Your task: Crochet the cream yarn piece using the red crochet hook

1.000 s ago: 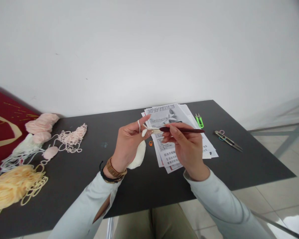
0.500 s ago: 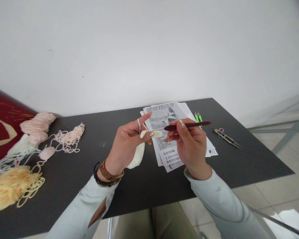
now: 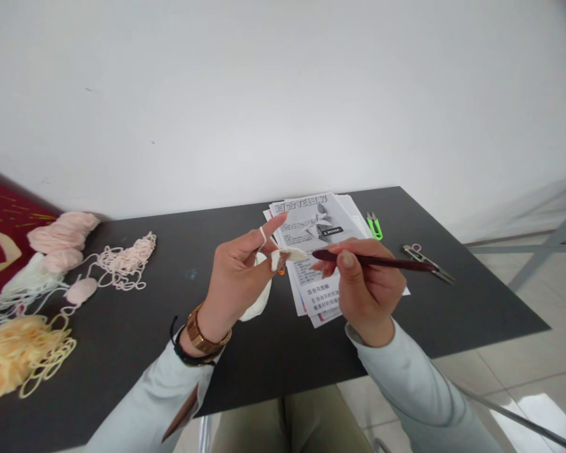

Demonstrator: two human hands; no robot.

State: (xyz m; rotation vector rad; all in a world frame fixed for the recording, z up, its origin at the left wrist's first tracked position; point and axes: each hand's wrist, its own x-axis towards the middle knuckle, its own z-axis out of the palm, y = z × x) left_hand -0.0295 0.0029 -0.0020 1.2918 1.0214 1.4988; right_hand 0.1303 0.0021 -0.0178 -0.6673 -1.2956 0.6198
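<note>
Between thumb and fingers, my left hand (image 3: 238,270) pinches a small white crochet piece (image 3: 291,253), and a strand of white yarn loops round its raised index finger. My right hand (image 3: 370,286) grips a crochet hook (image 3: 396,262) with a dark red handle, its tip end pointing left at the crochet piece. Whether the tip sits inside a stitch is too small to tell. Partly hidden behind my left hand, a white yarn ball (image 3: 257,302) lies on the table. A small orange stitch marker (image 3: 282,270) rests near the crochet piece.
Under my hands lie printed pattern sheets (image 3: 306,220) on the dark table (image 3: 179,327). Green thread snips (image 3: 374,226) and metal snips (image 3: 427,263) are to the right. Pink yarn (image 3: 63,233), loose pale pink yarn (image 3: 127,258) and yellow yarn (image 3: 14,352) lie left, beside a red bag (image 3: 4,220).
My right hand has moved slightly right and down, and the hook's handle now slants down to the right. My left hand still holds the crochet piece, now turned a little.
</note>
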